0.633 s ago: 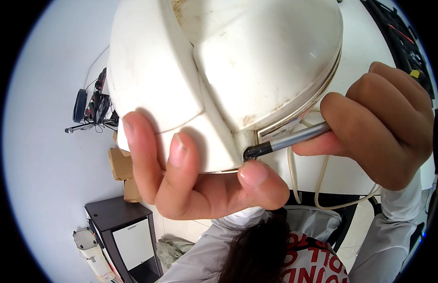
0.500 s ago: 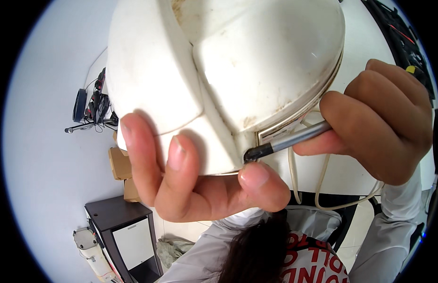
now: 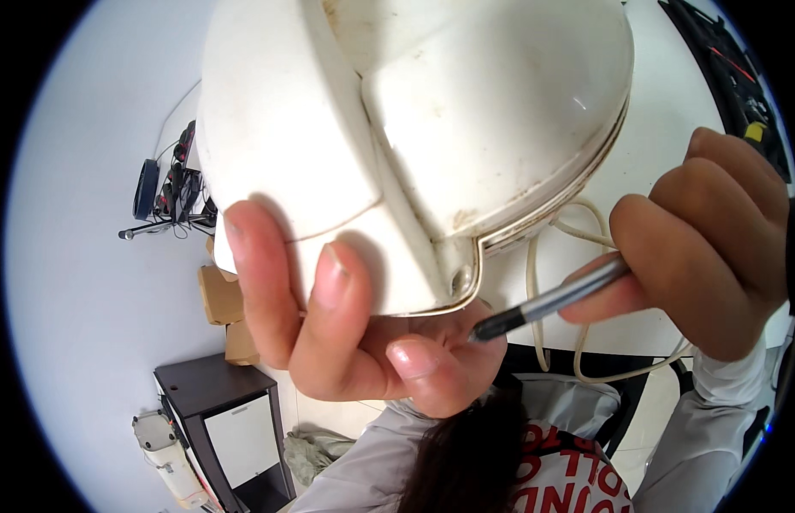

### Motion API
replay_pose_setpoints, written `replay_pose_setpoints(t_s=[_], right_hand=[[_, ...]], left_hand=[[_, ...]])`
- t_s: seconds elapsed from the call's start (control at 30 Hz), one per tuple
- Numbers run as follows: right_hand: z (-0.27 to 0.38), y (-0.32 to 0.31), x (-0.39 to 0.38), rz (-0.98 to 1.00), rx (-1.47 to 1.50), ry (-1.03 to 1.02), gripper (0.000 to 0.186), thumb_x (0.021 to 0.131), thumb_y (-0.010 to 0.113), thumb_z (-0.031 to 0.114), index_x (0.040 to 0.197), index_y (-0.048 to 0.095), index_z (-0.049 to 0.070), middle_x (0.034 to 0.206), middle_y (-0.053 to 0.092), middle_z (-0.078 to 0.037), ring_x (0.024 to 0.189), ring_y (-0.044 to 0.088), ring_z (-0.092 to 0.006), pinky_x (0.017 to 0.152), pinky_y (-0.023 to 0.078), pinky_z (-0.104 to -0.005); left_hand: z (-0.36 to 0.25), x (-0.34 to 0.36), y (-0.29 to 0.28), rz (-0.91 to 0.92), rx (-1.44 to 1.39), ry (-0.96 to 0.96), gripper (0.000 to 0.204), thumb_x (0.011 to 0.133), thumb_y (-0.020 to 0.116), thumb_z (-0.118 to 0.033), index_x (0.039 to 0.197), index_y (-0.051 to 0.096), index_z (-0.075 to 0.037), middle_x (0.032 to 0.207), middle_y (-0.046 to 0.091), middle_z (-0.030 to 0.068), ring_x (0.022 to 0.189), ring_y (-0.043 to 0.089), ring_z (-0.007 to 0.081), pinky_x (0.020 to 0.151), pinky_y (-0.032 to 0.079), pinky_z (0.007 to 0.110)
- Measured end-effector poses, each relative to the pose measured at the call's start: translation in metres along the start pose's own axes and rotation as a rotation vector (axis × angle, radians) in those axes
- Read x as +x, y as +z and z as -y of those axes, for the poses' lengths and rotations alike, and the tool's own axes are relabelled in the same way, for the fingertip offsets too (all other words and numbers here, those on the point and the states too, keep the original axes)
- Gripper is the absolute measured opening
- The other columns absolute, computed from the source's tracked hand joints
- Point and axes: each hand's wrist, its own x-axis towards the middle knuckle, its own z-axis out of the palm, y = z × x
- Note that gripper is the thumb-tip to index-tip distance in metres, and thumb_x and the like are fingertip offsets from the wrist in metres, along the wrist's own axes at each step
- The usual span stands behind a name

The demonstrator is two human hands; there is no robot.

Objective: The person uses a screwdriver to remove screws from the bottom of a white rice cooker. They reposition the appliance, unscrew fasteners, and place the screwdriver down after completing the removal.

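A rounded white plastic appliance housing [image 3: 500, 128], stained brown along its seams, fills the upper middle. My left hand [image 3: 363, 350] is closed around its lower end, two fingertips on the white surface and the thumb below the edge. At the housing's lower right corner is a small round recess [image 3: 460, 280]. My right hand [image 3: 701, 248] grips a slim grey pen-like tool [image 3: 568, 291] with a black end. That black end is just below the recess, apart from it, near my left palm. What my left hand touches underneath is hidden.
Behind the housing is a white table [image 3: 671, 103] with a looped cream cord [image 3: 577, 342]. A black tool case [image 3: 739, 77] lies far right. On the left are cables [image 3: 182, 188], cardboard boxes [image 3: 219, 295] and a dark cabinet [image 3: 222, 410].
The tool's black end has left the corner recess and dropped below it as my right hand shifted right and down. My left thumb has moved left, and the recess now shows.
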Motion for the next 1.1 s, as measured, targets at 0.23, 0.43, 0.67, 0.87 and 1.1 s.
replay_pose_setpoints(t_s=[0.23,0.43,0.67,0.87,1.1], right_hand=[[0.016,-0.002,0.004,0.05,0.031,0.303,0.044,0.06,0.073,0.037,0.077,0.057,0.0,0.055,0.047,-0.003,0.043,0.045,-0.0135,0.037,0.03,-0.0226],[0.016,0.004,0.009,0.05,0.083,0.348,0.042,0.059,0.074,0.035,0.077,0.058,0.0,0.055,0.045,-0.003,0.043,0.043,-0.0137,0.037,0.029,-0.0237],[0.024,0.001,0.011,0.04,-0.061,0.344,0.04,0.058,0.076,0.031,0.075,0.058,0.0,0.055,0.044,-0.002,0.045,0.044,-0.0143,0.038,0.031,-0.0244],[0.019,-0.007,0.017,0.05,-0.068,0.281,0.042,0.057,0.077,0.032,0.076,0.058,0.001,0.056,0.046,-0.003,0.044,0.044,-0.0149,0.037,0.032,-0.0237],[0.009,0.008,0.009,-0.042,-0.048,0.196,0.039,0.061,0.075,0.033,0.074,0.057,0.002,0.052,0.045,-0.002,0.041,0.043,-0.0134,0.037,0.03,-0.0236]], left_hand=[[0.005,0.003,-0.007,0.083,-0.229,0.0,0.039,0.094,0.036,-0.039,0.126,0.043,-0.018,0.124,0.043,0.0174,0.121,0.04,0.0354,0.094,0.045,0.048],[-0.005,0.008,-0.009,0.052,-0.479,-0.382,0.043,0.088,0.037,-0.028,0.118,0.046,0.002,0.13,0.039,0.0206,0.126,0.036,0.0295,0.102,0.035,0.046],[-0.016,0.009,-0.005,0.001,-0.482,-0.494,0.042,0.087,0.038,-0.027,0.118,0.047,0.0,0.13,0.039,0.0191,0.125,0.037,0.0279,0.101,0.038,0.046],[0.0,0.003,-0.007,0.071,-0.314,-0.136,0.042,0.088,0.037,-0.028,0.119,0.045,-0.001,0.127,0.04,0.0181,0.124,0.037,0.0286,0.099,0.039,0.045],[-0.001,0.001,-0.004,0.059,-0.22,-0.116,0.044,0.09,0.037,-0.033,0.12,0.043,-0.002,0.123,0.042,0.0183,0.12,0.041,0.0306,0.096,0.043,0.044]])
